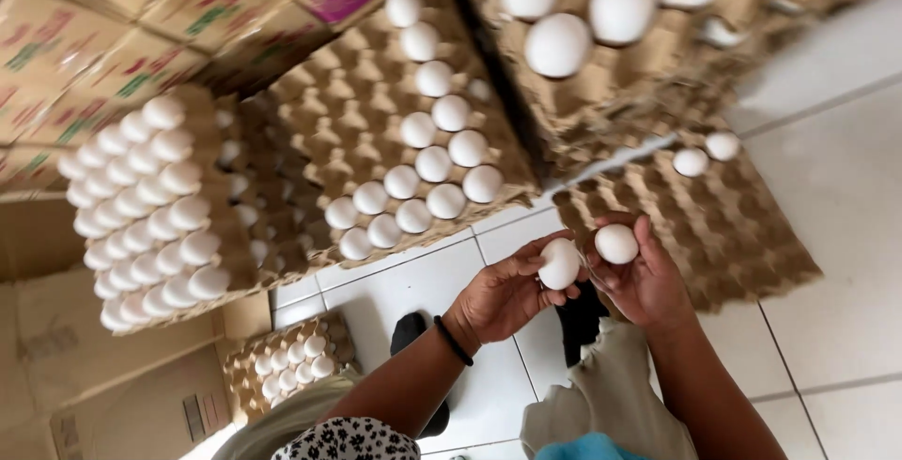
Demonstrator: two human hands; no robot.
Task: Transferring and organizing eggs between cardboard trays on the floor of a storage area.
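Left hand point(507, 296) has its grip pinched around a white egg point(560, 264) at centre frame; right hand point(648, 281) grips a second white egg point(616, 244) just beside it, the two eggs close together. Both sit above the white tiled floor point(846, 187), in front of a nearly empty cardboard egg tray point(733, 225) at right, with a part-filled tray point(376, 112) upper centre.

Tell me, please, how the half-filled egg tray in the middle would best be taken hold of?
Probably grip the middle tray by its two opposite edges, a hand under each, coming from the near edge above the floor. It is soft moulded pulp, and its eggs sit loose, all toward one side, so it should stay level. Both hands are full now: left hand and right hand each hold an egg.
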